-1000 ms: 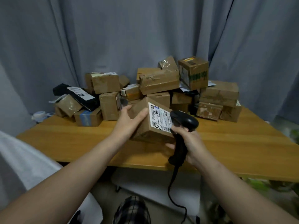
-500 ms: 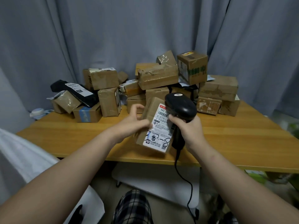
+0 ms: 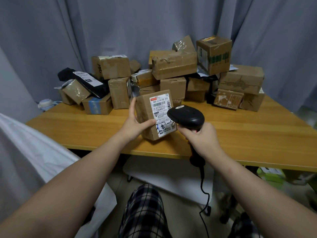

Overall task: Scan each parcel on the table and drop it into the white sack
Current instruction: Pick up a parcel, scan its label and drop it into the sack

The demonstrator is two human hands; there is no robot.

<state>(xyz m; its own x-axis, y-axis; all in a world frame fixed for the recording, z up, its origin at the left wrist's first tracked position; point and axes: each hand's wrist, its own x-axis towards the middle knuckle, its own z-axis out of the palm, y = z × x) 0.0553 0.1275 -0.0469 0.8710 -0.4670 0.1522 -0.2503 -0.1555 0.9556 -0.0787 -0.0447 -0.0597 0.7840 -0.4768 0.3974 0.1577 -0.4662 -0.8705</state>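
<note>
One white sack (image 3: 30,148): low at far left, beside the left arm.
Left hand (image 3: 135,121): thumb and fingers clamp the parcel (image 3: 147,115) by its left side.
Parcel: upright over the table (image 3: 257,134) near edge, long axis vertical, label (image 3: 161,114) facing the holder.
Scanner (image 3: 186,115): head just right of the label.
Right hand (image 3: 200,137): wrapped round the scanner's handle.
Drop: sack lies leftward; left hand nearer.

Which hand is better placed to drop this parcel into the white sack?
Left. The left hand holds the parcel, and the white sack lies on its side; the right hand holds the scanner.
</note>
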